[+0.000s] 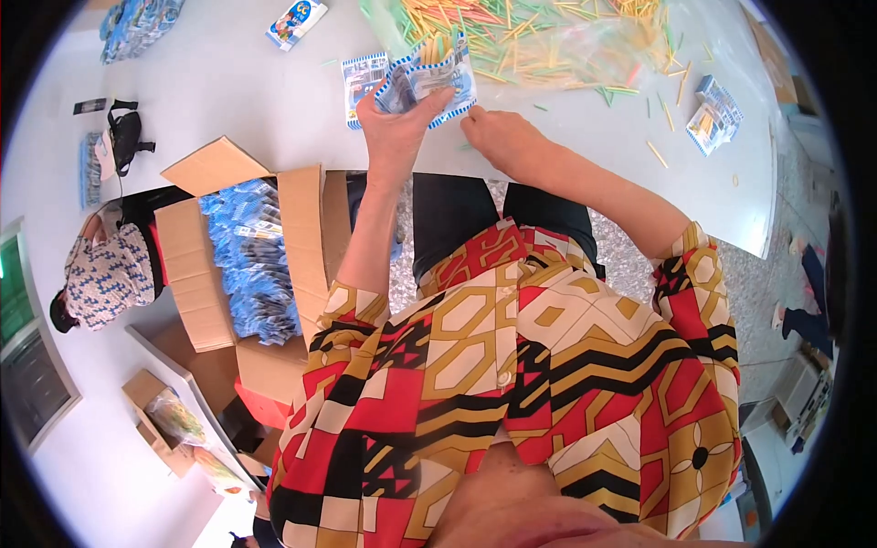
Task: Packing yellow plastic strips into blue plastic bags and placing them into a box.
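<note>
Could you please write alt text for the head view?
A person's left hand holds a blue-and-white packet above a white table, the right hand resting beside it. Coloured sticks lie heaped beyond; an open cardboard box of blue packets stands to the left.

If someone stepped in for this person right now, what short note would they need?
Left hand: holds a small blue-and-white printed packet above the white table.
Right hand: rests on the table edge, holding nothing that shows.
Loose coloured sticks in a clear bag lie just beyond.
Done: open cardboard box at the left already holds many blue packets.
Left: plenty of sticks remain unpacked.
</note>
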{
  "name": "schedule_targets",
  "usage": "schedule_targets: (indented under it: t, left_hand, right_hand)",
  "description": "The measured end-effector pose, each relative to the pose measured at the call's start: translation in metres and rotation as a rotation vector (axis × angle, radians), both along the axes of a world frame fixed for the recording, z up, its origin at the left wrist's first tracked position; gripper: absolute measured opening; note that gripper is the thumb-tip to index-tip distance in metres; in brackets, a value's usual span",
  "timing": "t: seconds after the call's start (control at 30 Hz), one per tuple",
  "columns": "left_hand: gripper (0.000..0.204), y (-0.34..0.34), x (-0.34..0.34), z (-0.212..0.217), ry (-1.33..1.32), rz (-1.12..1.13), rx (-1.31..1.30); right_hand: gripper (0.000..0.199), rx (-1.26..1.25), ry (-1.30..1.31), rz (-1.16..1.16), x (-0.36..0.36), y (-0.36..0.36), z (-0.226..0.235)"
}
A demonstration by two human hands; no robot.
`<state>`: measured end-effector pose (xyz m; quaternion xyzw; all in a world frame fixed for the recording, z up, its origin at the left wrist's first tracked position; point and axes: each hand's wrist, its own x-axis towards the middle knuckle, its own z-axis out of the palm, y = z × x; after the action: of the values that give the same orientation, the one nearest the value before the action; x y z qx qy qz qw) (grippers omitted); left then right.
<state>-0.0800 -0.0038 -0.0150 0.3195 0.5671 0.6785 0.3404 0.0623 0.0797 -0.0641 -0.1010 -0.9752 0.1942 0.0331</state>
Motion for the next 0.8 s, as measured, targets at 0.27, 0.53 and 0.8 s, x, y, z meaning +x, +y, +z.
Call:
schedule_targets:
  t: [0.27, 0.53, 0.8]
  left_hand:
    - [0.028, -0.003, 0.003, 0.0, -0.006, 0.016, -0.001]
    - [0.026, -0.006, 0.002, -0.005, 0.043, 0.011, -0.038]
    - [0.025, 0.001, 0.017, -0.005, 0.085, -0.088, -0.023]
  right_hand:
    - [0.019, 0.105, -0.036, 0.078, -0.012, -0.015, 0.006]
    - [0.014, -0.425, 0.284, -0.267, 0.024, 0.058, 0.051]
    - [0.008, -0.979, 0.518, -0.343, 0.028, 0.058, 0.165]
